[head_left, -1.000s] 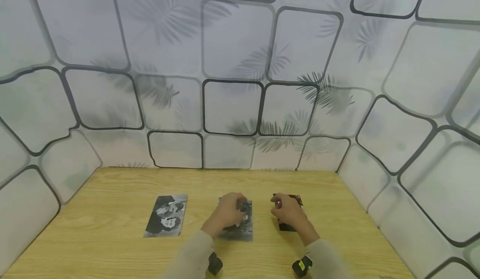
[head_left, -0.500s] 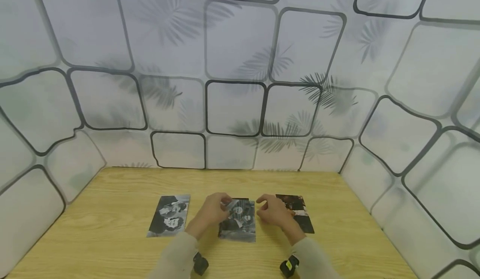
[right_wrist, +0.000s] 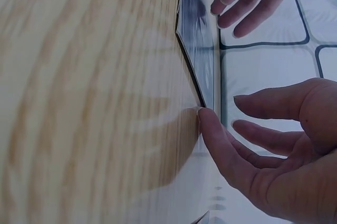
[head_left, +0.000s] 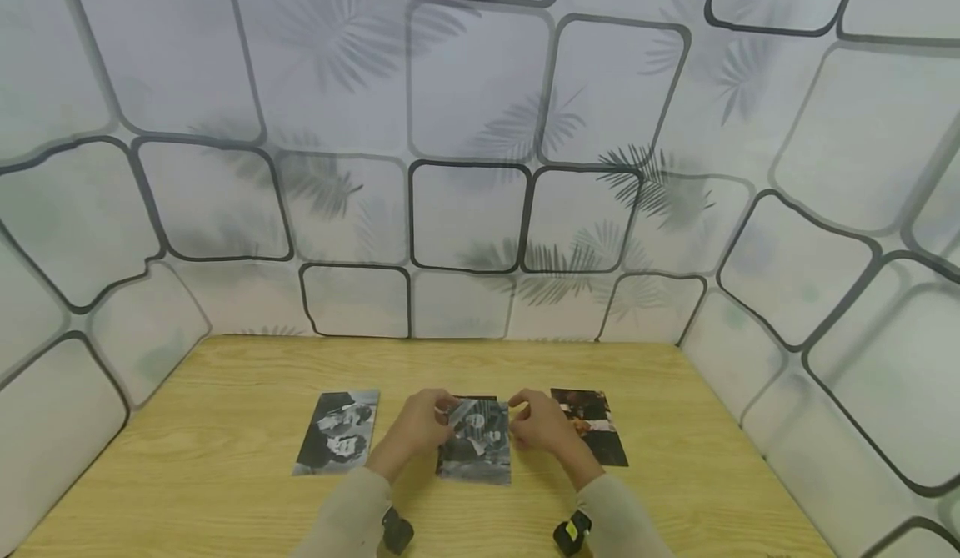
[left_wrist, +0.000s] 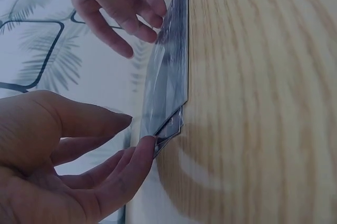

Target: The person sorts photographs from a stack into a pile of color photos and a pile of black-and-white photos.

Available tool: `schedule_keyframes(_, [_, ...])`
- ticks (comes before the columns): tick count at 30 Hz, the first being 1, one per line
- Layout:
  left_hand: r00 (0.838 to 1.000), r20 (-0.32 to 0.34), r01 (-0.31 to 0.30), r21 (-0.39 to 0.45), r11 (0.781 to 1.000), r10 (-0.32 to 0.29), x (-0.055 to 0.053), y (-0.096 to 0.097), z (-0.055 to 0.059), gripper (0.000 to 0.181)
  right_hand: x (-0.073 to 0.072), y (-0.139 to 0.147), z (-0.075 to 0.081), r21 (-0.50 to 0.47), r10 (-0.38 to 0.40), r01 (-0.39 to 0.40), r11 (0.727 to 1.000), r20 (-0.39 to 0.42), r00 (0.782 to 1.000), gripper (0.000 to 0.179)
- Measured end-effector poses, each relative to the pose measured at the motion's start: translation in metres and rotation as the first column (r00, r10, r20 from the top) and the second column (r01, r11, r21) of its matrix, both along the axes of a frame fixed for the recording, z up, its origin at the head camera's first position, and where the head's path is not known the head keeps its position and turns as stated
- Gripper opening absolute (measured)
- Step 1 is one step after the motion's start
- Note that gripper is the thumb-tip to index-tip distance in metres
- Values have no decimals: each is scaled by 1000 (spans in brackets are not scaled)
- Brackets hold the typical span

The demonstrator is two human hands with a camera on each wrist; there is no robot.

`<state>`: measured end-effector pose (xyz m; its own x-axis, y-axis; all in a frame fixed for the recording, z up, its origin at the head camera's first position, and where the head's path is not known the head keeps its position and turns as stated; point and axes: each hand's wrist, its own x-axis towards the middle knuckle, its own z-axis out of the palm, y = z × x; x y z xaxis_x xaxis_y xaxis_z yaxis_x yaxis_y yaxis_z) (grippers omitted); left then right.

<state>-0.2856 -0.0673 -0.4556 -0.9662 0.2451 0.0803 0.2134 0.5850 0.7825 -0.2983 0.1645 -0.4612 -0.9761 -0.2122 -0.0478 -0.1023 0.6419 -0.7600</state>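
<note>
Middle pile [head_left: 476, 449]: photos on the wood-grain counter [head_left: 225, 424], a black-and-white print with 2 figures on top, the dark edge of another sheet showing beyond its far side, the corners not quite lined up

Left hand [head_left: 417, 426]: at the far left corner of the middle pile, fingers loosely bent, 1 fingertip touching the corner of the lower sheet, the other tips apart from it, grasping nothing

Right hand [head_left: 543, 423]: at the far right corner of the middle pile, relaxed and grasping nothing, 1 fingertip touching the corner or very nearly so

Left photo [head_left: 339, 433]: well to the left of the middle pile, black-and-white, with 2 heads

Right photo [head_left: 602, 437]: to the right of the middle pile, beyond the right hand, dark with orange and white patches

Wrists: pale sleeves [head_left: 348, 512] and 2 small black devices [head_left: 397, 531], nearer the viewer than the middle pile

Backdrop [head_left: 467, 216]: behind the middle pile, pale, with rounded dark outlines and grey fronds
</note>
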Motion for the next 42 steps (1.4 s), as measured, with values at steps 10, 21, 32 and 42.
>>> schedule_keyframes(10, [999,42,-13,4,1000,13,-3,2,-5,41,-1,-1,-2,-30,-3,4,1000,17,1000,40])
schedule_keyframes(21, [998,47,-32,62,998,29,-2,3,-9,40,0,-1,-5,0,0,0,1000,-8,1000,42])
schedule_keyframes(32, [999,-24,-27,135,990,30,1,5,-9,35,0,-2,-5,-10,2,-2,1000,-7,1000,39])
schedule_keyframes(42, [999,-43,-18,168,986,26,4,5,-11,37,0,-1,-9,-18,0,0,1000,-21,1000,39])
